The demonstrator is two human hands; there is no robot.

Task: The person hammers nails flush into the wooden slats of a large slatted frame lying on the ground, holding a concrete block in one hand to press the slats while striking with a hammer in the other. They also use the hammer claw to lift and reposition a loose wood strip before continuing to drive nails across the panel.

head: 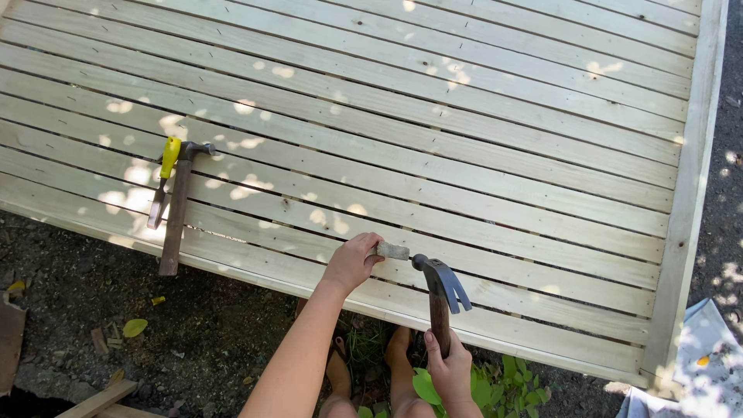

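Wood: a short peg (392, 251) lay against a slat of the slatted panel (495, 139), near its lower edge.
Left hand (352, 262): fingers clamped on the peg; best kept off the struck end.
Right hand (449, 364): fingers wrapped around the claw hammer (443, 290), its head touching the peg's end.
Strike: short, square taps seemed safest.
Aside: a second hammer (178, 205) and yellow-handled tool (164, 178) lay well apart.

A slatted panel (464, 147) of pale wooden boards lay flat over dark ground (193, 325), dappled with sunlight. Near its left edge a wooden-handled hammer (177, 209) rested across the slats, with a yellow-handled chisel (162, 182) just beside it, touching near the head.
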